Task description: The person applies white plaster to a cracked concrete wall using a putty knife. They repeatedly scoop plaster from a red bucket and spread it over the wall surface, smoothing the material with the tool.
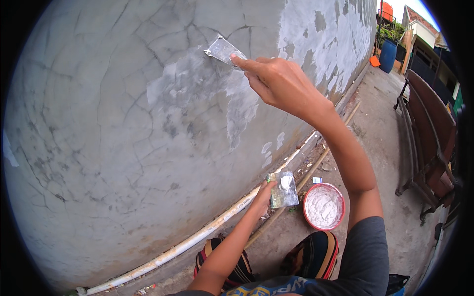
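**White paste (pixel 242 116) on a cracked grey wall (pixel 94 98)**

We see a flat, see-through-looking grey scraper (pixel 223 49) high up at the wall, with white bits stuck on its front corners. We cannot tell if its edge is touching the wall. A flat, shiny, greyish square plate (pixel 283 199) is lower down, near the ground, and a soft white blob sits on it. The paste on the wall is thin and smeary under the scraper, and thicker and patchy to the right.

The wall is hard and dull, with thin dark cracks running all over it. Just beside the plate is a round red tub (pixel 342 211) full of creamy, lumpy white paste. A long, round, dirty white pipe (pixel 187 242) runs along the foot of the wall, and a thin tan pole (pixel 263 226) lies near it on the rough grey ground (pixel 368 133).

Our right grip (pixel 285 81) is clamped on the scraper. That arm reaches up and bends at the elbow, and the pointing finger presses out straight along the blade. Our left grip (pixel 265 194) is closed on the plate's left side, with that arm stretched forward above our striped trousers (pixel 313 256).
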The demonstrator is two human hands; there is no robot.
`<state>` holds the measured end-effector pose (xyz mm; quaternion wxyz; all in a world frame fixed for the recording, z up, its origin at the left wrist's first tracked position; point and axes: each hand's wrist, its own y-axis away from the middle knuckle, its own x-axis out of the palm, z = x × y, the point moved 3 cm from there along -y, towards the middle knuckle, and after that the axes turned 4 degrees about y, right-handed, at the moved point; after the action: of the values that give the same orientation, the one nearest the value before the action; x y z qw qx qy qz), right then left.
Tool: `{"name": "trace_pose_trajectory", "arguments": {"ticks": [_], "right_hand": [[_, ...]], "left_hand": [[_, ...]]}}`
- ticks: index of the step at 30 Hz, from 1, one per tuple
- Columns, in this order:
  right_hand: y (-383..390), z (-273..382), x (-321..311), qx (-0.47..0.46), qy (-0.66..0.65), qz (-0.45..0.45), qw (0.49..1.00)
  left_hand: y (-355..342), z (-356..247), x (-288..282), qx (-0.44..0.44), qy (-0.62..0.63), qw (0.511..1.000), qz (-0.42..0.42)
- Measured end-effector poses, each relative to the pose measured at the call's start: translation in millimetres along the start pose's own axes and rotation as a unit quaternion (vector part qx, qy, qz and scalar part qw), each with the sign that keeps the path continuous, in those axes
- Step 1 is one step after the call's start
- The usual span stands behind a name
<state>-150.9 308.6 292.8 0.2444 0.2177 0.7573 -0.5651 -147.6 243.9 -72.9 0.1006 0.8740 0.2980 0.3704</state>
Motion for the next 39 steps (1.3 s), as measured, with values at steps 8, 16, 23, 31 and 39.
{"name": "trace_pose_trajectory", "arguments": {"ticks": [8, 16, 23, 31, 39], "right_hand": [[18.9, -15.9, 0.6, 0.008, -0.056, -0.050, 0.997], [31.6, -33.3, 56.7, 0.035, -0.118, -0.084, 0.989], [28.3, -22.8, 7.8, 0.021, -0.099, -0.060, 0.993], [16.4, -16.0, 22.4, 0.023, -0.068, -0.041, 0.997], [7.3, -26.8, 17.8, 0.019, -0.099, -0.120, 0.988]], "left_hand": [[8.4, -6.2, 5.2, 0.019, 0.014, 1.000, -0.017], [4.4, -3.3, 4.8, 0.011, -0.006, 1.000, -0.026], [14.7, -10.0, -0.3, 0.009, -0.007, 1.000, -0.017], [14.3, -10.1, 9.4, 0.007, 0.004, 1.000, -0.004], [8.4, -5.9, 4.2, 0.007, -0.002, 1.000, 0.002]]}}
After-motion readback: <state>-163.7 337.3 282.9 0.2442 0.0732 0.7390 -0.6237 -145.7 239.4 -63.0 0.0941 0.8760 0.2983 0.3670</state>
